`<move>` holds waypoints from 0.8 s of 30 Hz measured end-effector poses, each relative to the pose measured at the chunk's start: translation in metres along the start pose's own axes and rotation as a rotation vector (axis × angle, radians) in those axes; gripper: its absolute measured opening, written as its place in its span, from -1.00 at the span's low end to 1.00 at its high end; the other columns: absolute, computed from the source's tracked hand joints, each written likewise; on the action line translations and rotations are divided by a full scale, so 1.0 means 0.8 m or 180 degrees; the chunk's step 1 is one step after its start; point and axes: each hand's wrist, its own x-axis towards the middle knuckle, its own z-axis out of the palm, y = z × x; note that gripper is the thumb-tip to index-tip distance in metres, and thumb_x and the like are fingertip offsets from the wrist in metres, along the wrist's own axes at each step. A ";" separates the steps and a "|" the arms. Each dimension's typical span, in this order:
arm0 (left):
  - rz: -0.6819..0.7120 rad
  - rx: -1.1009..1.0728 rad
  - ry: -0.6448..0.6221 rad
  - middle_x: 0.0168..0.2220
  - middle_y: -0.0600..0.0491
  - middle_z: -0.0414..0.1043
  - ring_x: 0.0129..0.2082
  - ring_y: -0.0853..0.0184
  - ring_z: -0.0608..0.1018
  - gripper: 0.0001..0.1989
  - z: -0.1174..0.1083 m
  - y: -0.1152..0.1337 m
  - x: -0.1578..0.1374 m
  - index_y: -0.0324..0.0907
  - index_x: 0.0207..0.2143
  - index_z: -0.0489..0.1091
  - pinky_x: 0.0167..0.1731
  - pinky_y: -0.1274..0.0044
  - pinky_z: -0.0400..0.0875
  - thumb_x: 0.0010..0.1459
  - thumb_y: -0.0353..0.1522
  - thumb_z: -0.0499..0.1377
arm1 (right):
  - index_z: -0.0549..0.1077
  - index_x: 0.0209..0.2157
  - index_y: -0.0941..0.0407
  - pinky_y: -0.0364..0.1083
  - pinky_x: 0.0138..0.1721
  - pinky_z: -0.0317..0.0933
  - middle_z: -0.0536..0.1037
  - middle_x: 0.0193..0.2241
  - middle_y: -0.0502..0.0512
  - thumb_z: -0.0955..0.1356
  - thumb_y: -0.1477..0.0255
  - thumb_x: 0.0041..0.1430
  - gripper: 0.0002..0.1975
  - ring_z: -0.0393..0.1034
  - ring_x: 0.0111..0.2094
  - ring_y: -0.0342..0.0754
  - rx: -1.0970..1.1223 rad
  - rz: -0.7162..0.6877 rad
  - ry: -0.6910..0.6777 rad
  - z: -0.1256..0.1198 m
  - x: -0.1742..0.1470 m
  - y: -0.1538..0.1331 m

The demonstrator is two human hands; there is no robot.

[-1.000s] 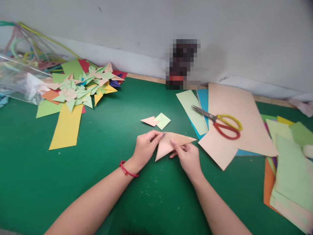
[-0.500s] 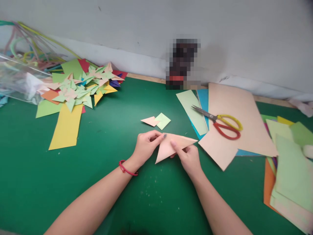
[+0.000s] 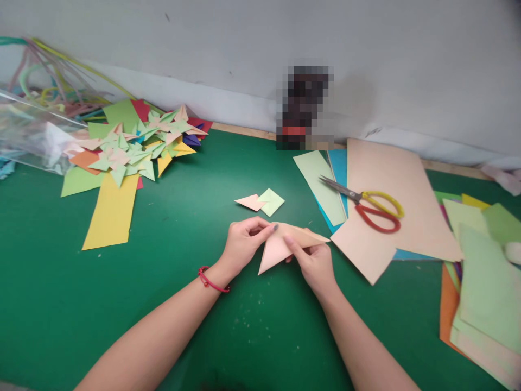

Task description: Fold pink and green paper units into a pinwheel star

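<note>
Between my two hands is a folded peach paper (image 3: 273, 251), roughly a triangle with one point to the right and one toward me. My left hand (image 3: 243, 241), with a red bracelet on its wrist, pinches the paper's upper left corner. On the right side, my right hand (image 3: 312, 263) grips it with the thumb on top and the fingers underneath, mostly hidden. Just beyond the paper lie a small folded peach piece (image 3: 249, 202) and a light green folded square (image 3: 272, 202), touching each other.
Scissors (image 3: 358, 198) with yellow and red handles rest on peach sheets (image 3: 391, 179) at right. Coloured paper (image 3: 488, 282) is stacked at the far right. Folded paper stars (image 3: 122, 152) and a clear bag (image 3: 32, 130) lie at left. A pixelated dark object (image 3: 305, 103) stands against the wall.
The folded paper's right point has dipped slightly, and its near point is a little lower. Both hands keep their hold in nearly the same place.
</note>
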 end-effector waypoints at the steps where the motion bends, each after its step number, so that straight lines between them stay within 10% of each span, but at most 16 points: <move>1: 0.0066 0.0060 -0.0002 -0.51 0.07 0.49 -0.54 0.43 0.47 -0.81 0.000 0.000 0.000 -0.22 -0.49 0.46 -0.56 0.63 0.34 0.02 -0.26 0.20 | 0.47 -0.45 0.18 -0.18 -0.65 0.22 0.44 -0.49 0.06 0.36 0.28 0.01 -0.78 0.30 -0.58 -0.14 0.0073 0.0018 0.0006 0.001 -0.001 -0.002; 24: 0.0508 0.0437 -0.0148 -0.52 0.06 0.49 -0.54 0.43 0.47 -0.82 -0.001 0.005 -0.003 -0.21 -0.47 0.48 -0.54 0.62 0.34 0.07 -0.29 0.16 | 0.36 -0.52 0.12 -0.19 -0.72 0.15 0.33 -0.60 -0.07 0.41 0.29 -0.04 -0.79 0.22 -0.68 -0.20 0.0597 0.0017 0.0609 -0.003 0.001 0.008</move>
